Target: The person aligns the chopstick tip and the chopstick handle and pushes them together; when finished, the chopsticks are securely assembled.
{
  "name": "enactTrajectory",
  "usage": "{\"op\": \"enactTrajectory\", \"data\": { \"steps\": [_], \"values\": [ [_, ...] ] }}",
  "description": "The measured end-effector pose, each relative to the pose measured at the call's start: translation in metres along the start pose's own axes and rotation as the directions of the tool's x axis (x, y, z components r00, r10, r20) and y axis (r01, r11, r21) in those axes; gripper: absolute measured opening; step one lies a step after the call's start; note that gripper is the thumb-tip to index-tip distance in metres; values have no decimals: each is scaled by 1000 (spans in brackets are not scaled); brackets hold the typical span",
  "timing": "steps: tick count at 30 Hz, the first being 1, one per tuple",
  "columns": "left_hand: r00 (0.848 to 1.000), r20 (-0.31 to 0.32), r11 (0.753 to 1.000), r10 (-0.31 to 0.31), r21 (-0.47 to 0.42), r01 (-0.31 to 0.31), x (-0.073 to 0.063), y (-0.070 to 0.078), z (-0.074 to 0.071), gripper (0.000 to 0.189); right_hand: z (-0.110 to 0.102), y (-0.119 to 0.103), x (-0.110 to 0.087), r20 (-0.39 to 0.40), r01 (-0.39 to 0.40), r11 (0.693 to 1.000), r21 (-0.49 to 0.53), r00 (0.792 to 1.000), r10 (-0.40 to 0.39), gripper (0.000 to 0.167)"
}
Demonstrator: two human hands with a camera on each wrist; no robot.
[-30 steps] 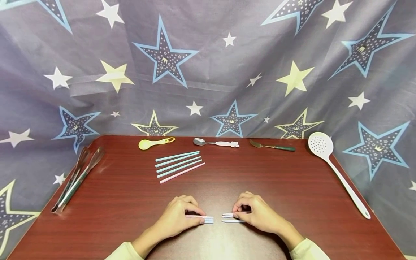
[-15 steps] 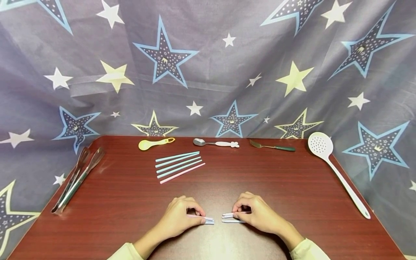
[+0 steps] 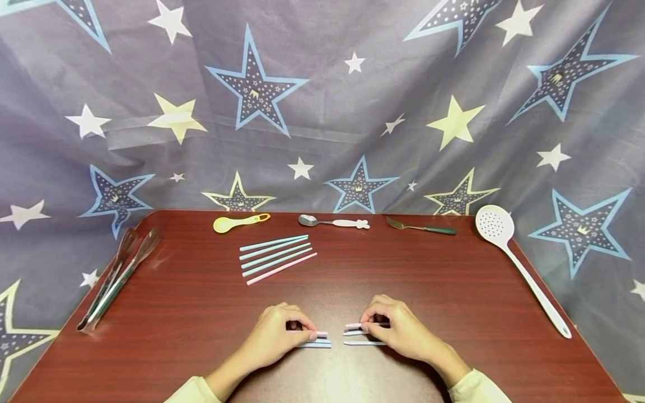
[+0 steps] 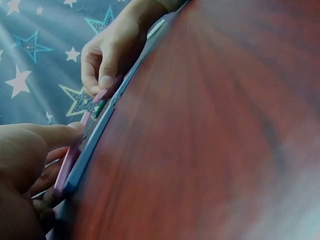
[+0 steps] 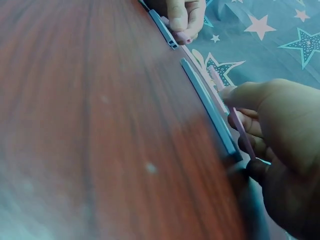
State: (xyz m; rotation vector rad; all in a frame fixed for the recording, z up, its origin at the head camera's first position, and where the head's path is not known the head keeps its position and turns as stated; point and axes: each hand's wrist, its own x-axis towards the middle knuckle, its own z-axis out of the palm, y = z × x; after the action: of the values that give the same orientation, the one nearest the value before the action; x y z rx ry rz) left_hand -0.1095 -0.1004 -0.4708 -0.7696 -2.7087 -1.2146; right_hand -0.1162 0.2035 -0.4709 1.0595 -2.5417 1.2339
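Both hands work at the front middle of the dark red table (image 3: 201, 313). My left hand (image 3: 311, 334) pinches a short pink straw piece (image 3: 320, 333) between thumb and forefinger, and a short blue piece (image 3: 318, 345) lies on the table just in front of it. My right hand (image 3: 367, 330) pinches another short pink piece (image 3: 354, 325), with pale pieces (image 3: 359, 342) lying beside it. In the left wrist view the pink piece (image 4: 67, 167) sits above the blue piece (image 4: 95, 145). The right wrist view shows a blue piece (image 5: 207, 112) on the table and the pink piece (image 5: 235, 122) in my fingers.
Several long blue and pink straws (image 3: 277, 258) lie at mid table. Along the far edge are a yellow spoon (image 3: 241, 221), a white-handled metal spoon (image 3: 333, 222) and a green-handled fork (image 3: 422, 226). A white skimmer (image 3: 521, 268) lies right, metal tongs (image 3: 115, 277) left.
Each hand has raised its pinched pink piece slightly away from the blue or pale piece, which stays on the table. The hands have barely shifted otherwise.
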Motion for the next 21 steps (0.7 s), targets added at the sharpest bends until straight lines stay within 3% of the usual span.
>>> {"op": "enactTrajectory", "data": {
  "steps": [7,11,15,21],
  "values": [
    [999,-33,996,-42,-79,39,6,2,-11,7,-11,-2,11,-82,52,999,-8,995,-53,17],
    [995,-96,996,31,-81,-38,16,12,-20,4,-22,-8,20,-134,56,998,-34,989,-60,17],
    [981,-160,992,107,-56,-117,29,23,-32,4,-29,-17,32,-169,57,998,-42,984,-63,15],
    [970,-195,986,147,-52,-159,45,37,-43,8,-30,-29,46,-222,100,994,-41,969,-107,18]
  ]
}}
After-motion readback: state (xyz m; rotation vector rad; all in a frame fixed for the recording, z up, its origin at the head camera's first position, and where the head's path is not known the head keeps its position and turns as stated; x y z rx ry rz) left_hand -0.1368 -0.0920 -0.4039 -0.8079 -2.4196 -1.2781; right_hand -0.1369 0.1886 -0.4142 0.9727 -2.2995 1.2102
